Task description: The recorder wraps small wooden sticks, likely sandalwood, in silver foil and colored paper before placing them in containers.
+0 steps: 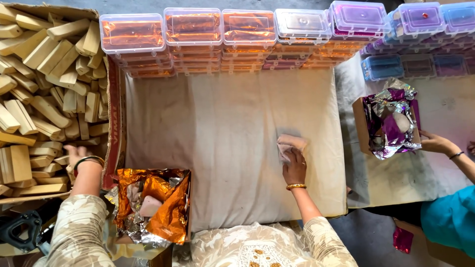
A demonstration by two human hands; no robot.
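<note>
On the pale cloth [232, 123] that covers the worktop, the right hand [295, 168] presses down over a small pinkish wrapped piece [291, 144], fingers curled onto its near edge and holding it flat against the fabric, a gold bangle at the wrist. Over on the far side, the left hand [76, 157] reaches into the big cardboard box [115, 128] heaped with pale wooden blocks [39, 74]; its fingers are buried among the blocks, so whether it grips one I cannot tell. Between the two arms, close to the body, sits a carton lined with crumpled orange foil [168, 207], a pale pink lump [150, 205] lying in it. Along the back edge of the cloth runs a row of stacked clear plastic boxes with orange contents [193, 29], giving way to purple and blue ones [420, 20] further along. Beside the cloth, on a neighbouring surface, another person's hand [435, 143] touches a second carton lined with purple and silver foil [391, 121], teal sleeve just below.
</note>
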